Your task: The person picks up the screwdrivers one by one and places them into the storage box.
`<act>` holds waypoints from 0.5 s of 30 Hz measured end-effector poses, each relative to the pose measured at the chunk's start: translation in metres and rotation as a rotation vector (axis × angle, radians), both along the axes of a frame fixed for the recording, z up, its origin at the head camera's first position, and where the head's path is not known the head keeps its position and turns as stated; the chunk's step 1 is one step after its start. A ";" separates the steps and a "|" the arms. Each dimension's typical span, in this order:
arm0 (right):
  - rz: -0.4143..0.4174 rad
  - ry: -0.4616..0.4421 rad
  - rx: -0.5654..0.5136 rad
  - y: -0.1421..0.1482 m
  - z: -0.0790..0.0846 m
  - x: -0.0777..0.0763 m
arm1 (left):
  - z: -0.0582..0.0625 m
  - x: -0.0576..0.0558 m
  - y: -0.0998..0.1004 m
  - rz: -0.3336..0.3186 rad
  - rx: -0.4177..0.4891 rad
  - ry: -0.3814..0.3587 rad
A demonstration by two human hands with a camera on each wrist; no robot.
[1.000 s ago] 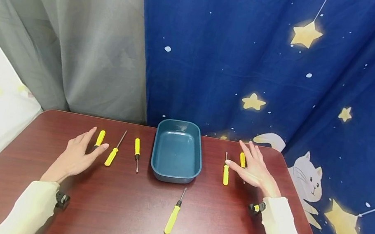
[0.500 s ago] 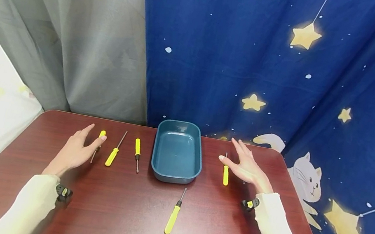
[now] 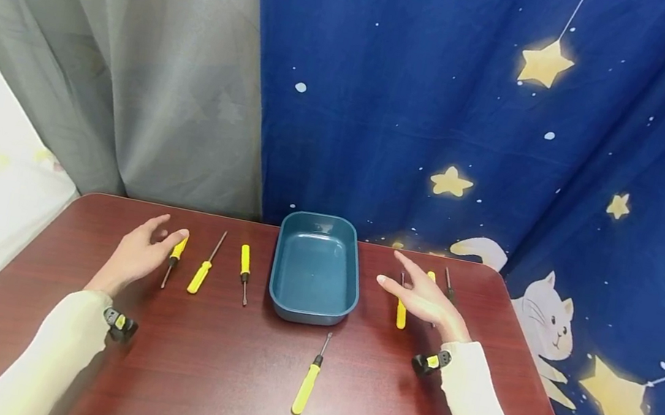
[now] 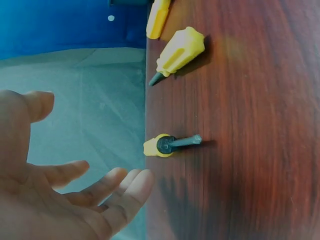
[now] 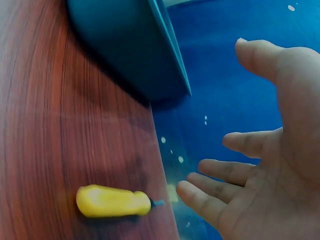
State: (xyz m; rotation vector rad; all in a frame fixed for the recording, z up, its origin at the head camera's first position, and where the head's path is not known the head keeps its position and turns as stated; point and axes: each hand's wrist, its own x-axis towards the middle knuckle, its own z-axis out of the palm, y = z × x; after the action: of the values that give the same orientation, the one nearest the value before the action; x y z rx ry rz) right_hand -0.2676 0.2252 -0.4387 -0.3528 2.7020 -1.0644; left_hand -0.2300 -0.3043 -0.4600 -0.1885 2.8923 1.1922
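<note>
My left hand (image 3: 135, 254) hovers with loosely bent, spread fingers beside a yellow screwdriver (image 3: 178, 247) with a black collar; in the left wrist view that screwdriver (image 4: 164, 145) lies apart from the fingertips. Nothing is held in it. On the right, my other hand (image 3: 427, 304) is spread above a yellow screwdriver (image 3: 401, 315), partly covering it. The right wrist view shows this hand (image 5: 260, 185) holding nothing, with a yellow-handled screwdriver (image 5: 112, 201) below. Behind the hand, a yellow handle end (image 3: 431, 275) and a dark shaft (image 3: 449, 282) are partly hidden.
A teal bin (image 3: 310, 315) stands at the table's back middle. Left of it lie a yellow screwdriver (image 3: 200, 276) and a black-collared one (image 3: 245, 268). Another screwdriver (image 3: 305, 387) lies in front of the bin. Curtains (image 3: 359, 93) hang behind the table (image 3: 196, 376).
My right hand has moved left toward the bin, uncovering a dark shaft behind it. The left hand has drawn slightly left, showing more of the nearest screwdriver. The screwdrivers lie where they were.
</note>
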 end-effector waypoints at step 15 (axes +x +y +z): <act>-0.059 -0.135 -0.307 -0.028 -0.013 0.000 | -0.001 -0.018 -0.004 0.034 0.038 -0.061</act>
State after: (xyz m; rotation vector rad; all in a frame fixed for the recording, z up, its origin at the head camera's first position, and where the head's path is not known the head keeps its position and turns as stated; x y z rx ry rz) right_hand -0.2674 0.1973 -0.4516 -0.2409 2.4449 -1.4687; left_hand -0.2480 -0.3086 -0.4606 -0.2700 2.8231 1.2231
